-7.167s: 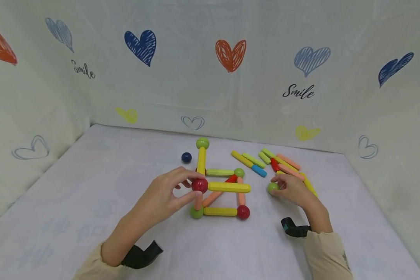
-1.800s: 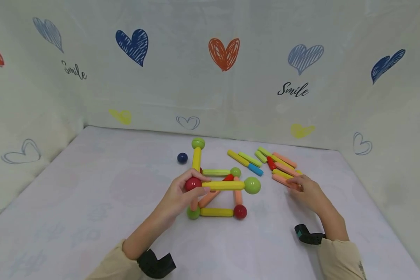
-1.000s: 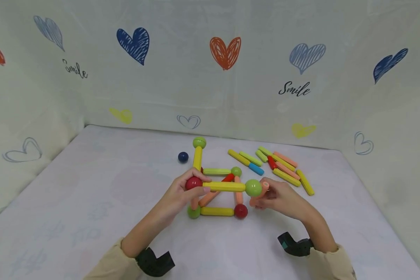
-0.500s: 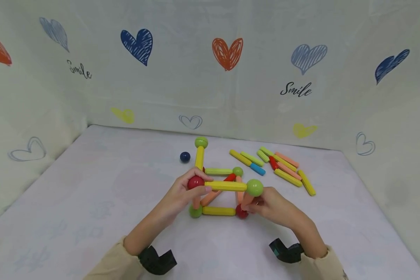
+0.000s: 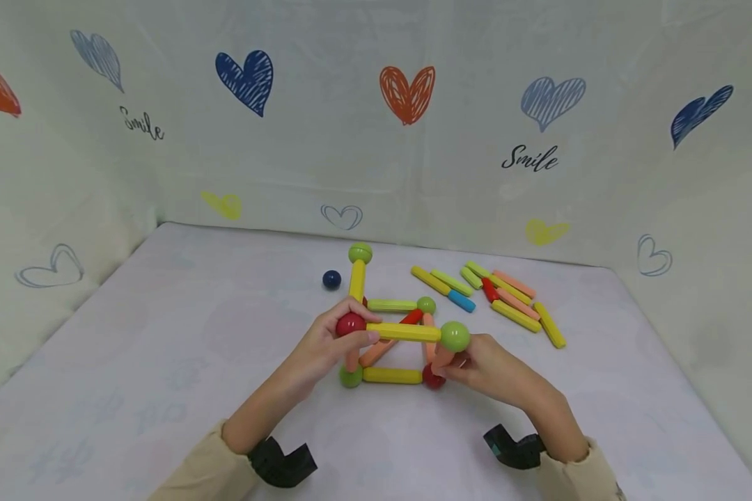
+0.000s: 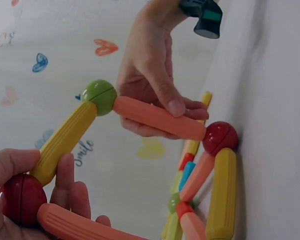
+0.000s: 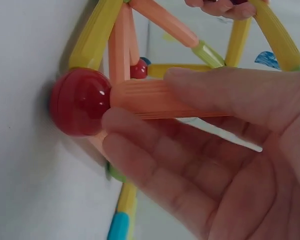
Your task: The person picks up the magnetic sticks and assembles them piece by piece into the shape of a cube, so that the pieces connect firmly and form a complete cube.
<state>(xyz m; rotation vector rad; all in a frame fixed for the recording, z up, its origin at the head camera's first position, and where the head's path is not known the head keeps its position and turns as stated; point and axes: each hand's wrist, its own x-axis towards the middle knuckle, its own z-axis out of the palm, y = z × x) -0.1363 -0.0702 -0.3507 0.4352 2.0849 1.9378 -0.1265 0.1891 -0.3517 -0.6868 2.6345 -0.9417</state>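
Observation:
My left hand (image 5: 319,344) grips an upper red ball (image 5: 351,324) of a stick-and-ball frame, with fingers also at the yellow stick (image 5: 404,332) leading right from it. That stick ends at a green ball (image 5: 455,337). With thumb and fingers, my right hand (image 5: 501,370) pinches a salmon-pink stick (image 6: 155,117). In the left wrist view it spans from the green ball down to a lower red ball (image 6: 220,137). The right wrist view shows its lower end against that red ball (image 7: 80,102). Below, the square base includes a front yellow stick (image 5: 392,376).
Behind the frame's back left corner a yellow stick (image 5: 357,280) rises to another green ball (image 5: 360,252). Left of it lies a dark blue ball (image 5: 331,280). Loose sticks, among them a blue one (image 5: 461,300) and a yellow one (image 5: 516,316), lie at the back right.
A green ball has joined the upper yellow stick's right end. My right hand has brought a salmon-pink stick from the pile to the frame's front right corner. Little moved in the last half second.

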